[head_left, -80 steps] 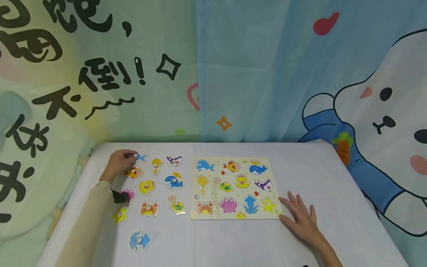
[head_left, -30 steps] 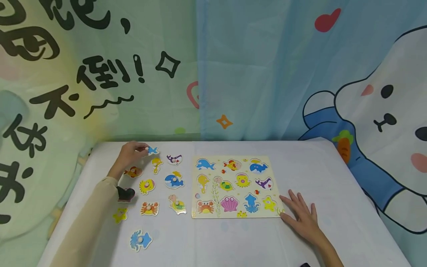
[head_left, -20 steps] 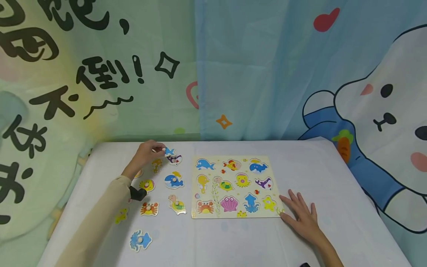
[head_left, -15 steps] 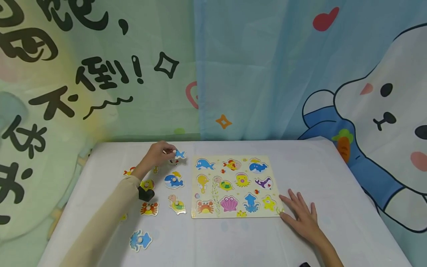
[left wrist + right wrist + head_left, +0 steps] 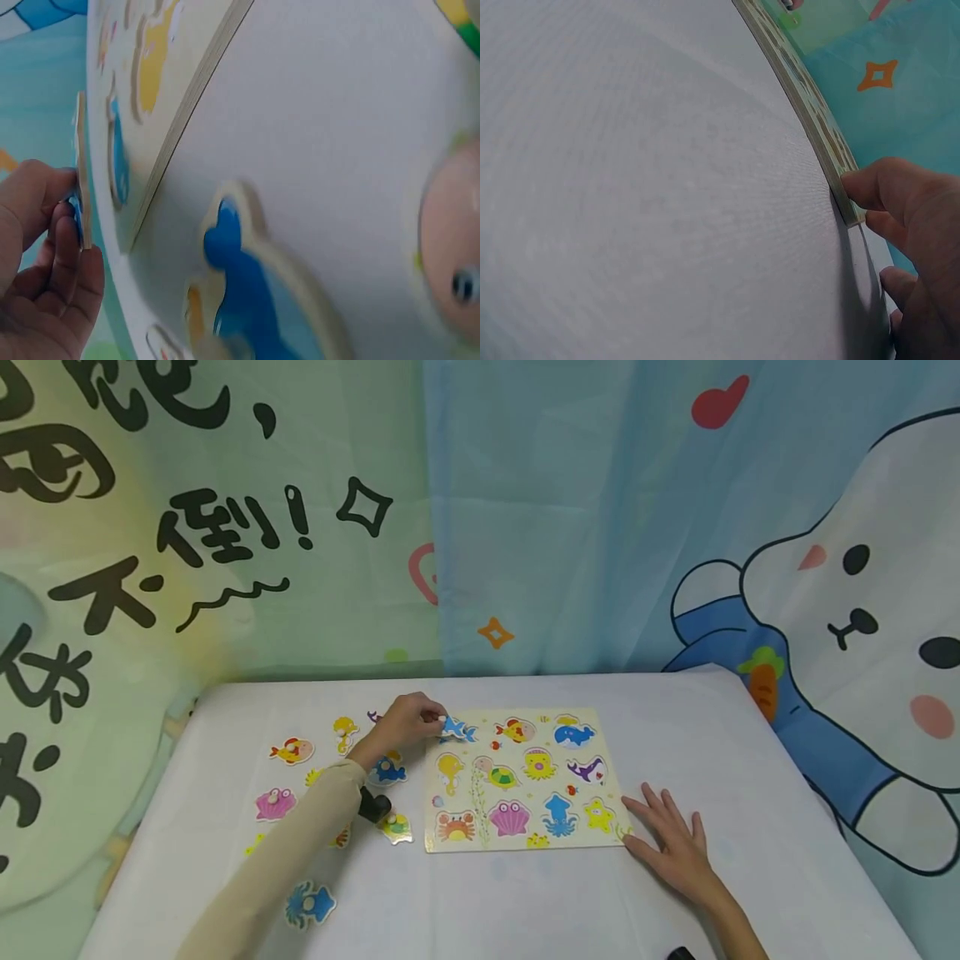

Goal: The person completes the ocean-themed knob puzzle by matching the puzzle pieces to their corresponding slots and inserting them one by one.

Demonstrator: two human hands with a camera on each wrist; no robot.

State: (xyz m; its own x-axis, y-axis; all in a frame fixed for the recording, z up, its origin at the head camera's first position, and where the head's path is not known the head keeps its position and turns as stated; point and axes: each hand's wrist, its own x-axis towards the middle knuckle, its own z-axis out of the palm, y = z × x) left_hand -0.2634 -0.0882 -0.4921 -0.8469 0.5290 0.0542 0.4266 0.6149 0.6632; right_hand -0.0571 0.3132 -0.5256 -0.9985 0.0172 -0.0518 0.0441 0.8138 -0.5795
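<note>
My left hand (image 5: 405,722) pinches a blue dolphin puzzle piece (image 5: 459,729) by its small knob. In the head view the piece is over the upper left corner of the yellow puzzle board (image 5: 543,735), partly covering the blue dolphin picture there. The left wrist view shows the piece (image 5: 84,202) edge-on and raised, beside the blue recess (image 5: 118,154) of the board. My right hand (image 5: 672,845) lies with fingers spread at the board's lower right corner. In the right wrist view its thumb (image 5: 870,186) touches the board's edge (image 5: 821,146).
Left of the board lie loose knobbed pieces: a red-yellow fish (image 5: 292,751), a seahorse (image 5: 345,734), a pink shell (image 5: 275,803), a blue squid (image 5: 310,904), a blue whale (image 5: 388,769) and a turtle (image 5: 396,828). My left sleeve (image 5: 277,868) partly hides several others. A printed curtain (image 5: 555,527) hangs behind the table.
My left hand has carried the dolphin piece from the table's far left, rightward past the other pieces, to the board's upper left corner. My right hand keeps its place at the board.
</note>
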